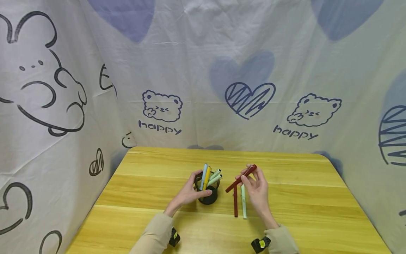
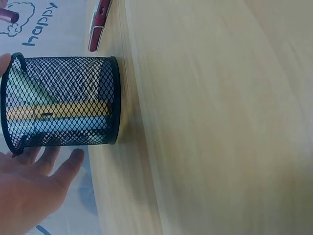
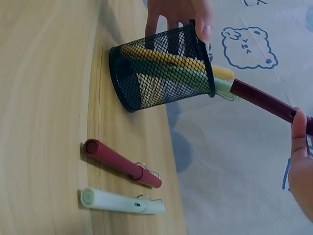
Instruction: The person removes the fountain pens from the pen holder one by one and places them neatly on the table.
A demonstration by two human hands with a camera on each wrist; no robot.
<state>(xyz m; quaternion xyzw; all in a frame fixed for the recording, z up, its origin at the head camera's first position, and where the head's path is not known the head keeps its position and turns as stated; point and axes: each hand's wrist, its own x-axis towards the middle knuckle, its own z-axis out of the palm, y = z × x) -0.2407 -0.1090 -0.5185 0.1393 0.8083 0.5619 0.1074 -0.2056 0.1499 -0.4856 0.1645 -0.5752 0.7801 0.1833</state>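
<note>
A black mesh pen holder [image 1: 208, 198] stands on the table, slightly tilted in the right wrist view. My left hand [image 1: 188, 194] grips it near the rim, thumb in front and fingers behind. Inside it are a light blue pen [image 1: 203, 178], a yellow pen [image 1: 207, 176] and two pale green pens [image 1: 215, 179]. Between thumb and fingertips, my right hand [image 1: 258, 188] pinches a dark red pen [image 3: 259, 100], which slants down towards the holder's mouth. Below that hand, a second dark red pen [image 3: 117, 161] and a pale green pen [image 3: 115, 199] lie side by side.
The wooden table [image 1: 304, 190] extends to both sides and in front of the hands. A white cloth [image 1: 196, 46] printed with hearts and bears hangs behind its far edge and along the sides. Black wrist devices [image 1: 174, 237] sit at both sleeves.
</note>
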